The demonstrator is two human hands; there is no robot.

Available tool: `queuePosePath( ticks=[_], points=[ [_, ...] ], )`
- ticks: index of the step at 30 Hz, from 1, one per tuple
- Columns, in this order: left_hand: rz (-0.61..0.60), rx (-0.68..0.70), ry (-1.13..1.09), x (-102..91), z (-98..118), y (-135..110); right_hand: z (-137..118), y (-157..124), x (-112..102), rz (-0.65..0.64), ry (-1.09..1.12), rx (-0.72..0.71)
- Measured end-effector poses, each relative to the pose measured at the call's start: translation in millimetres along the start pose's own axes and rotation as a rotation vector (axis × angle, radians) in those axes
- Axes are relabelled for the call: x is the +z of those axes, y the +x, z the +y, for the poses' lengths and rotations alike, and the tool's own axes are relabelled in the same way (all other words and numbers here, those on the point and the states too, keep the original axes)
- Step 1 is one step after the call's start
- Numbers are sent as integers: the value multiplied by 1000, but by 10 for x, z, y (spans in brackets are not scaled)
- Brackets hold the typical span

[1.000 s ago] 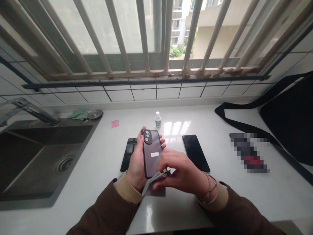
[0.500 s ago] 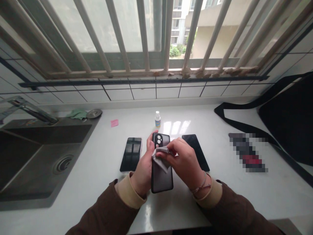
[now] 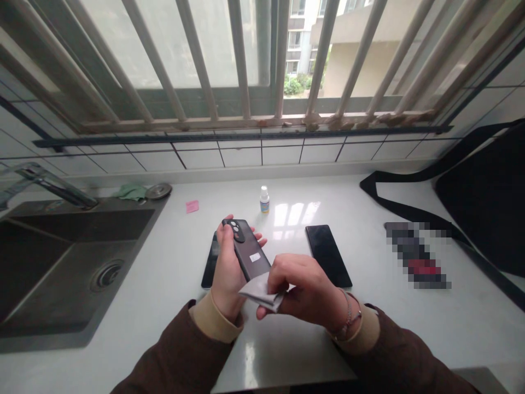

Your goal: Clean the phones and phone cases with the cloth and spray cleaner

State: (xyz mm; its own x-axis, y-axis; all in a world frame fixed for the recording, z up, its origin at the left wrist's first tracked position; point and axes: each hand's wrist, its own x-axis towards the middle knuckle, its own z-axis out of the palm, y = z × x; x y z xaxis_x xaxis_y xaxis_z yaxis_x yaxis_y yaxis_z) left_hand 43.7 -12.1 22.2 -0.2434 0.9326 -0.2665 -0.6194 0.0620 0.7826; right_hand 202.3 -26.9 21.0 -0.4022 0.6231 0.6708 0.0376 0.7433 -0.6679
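Observation:
My left hand (image 3: 229,268) is closed round a dark smartphone (image 3: 248,246) in a case, held above the counter with its back and camera lenses facing up. A small white label shows on that back. Pinched in my right hand (image 3: 301,287) is a grey cloth (image 3: 260,290), folded over the phone's lower end, which it hides. Behind my left hand lies a second phone (image 3: 210,265), partly covered from view. To the right of my right hand a third, black phone (image 3: 329,254) rests screen up on the counter.
A small white-capped bottle (image 3: 264,200) and a pink paper note (image 3: 192,206) sit farther back on the white counter (image 3: 164,317). On the left is a sink (image 3: 74,268) with a faucet (image 3: 61,189). A black bag (image 3: 484,191) with its strap lies right, near a blurred-out item (image 3: 416,254).
The phone in my left hand has tilted, its camera end shifting left. My right hand has moved the cloth down from the phone's middle to its lower end, uncovering the white label.

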Motion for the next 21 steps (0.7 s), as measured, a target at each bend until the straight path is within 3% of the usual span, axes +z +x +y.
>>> queuePosePath(
  ticks=[5, 10, 15, 21],
  points=[
    [50, 147, 176, -27, -32, 15, -8, -16, 6, -46, 189, 190],
    [25, 243, 195, -28, -42, 11, -9, 27, -71, -254, 555, 332],
    [-8, 183, 301, -30, -17, -13, 58, 17, -23, -172, 168, 328],
    [-172, 160, 358, -64, -16, -86, 103, 8, -24, -106, 59, 402]
  ],
)
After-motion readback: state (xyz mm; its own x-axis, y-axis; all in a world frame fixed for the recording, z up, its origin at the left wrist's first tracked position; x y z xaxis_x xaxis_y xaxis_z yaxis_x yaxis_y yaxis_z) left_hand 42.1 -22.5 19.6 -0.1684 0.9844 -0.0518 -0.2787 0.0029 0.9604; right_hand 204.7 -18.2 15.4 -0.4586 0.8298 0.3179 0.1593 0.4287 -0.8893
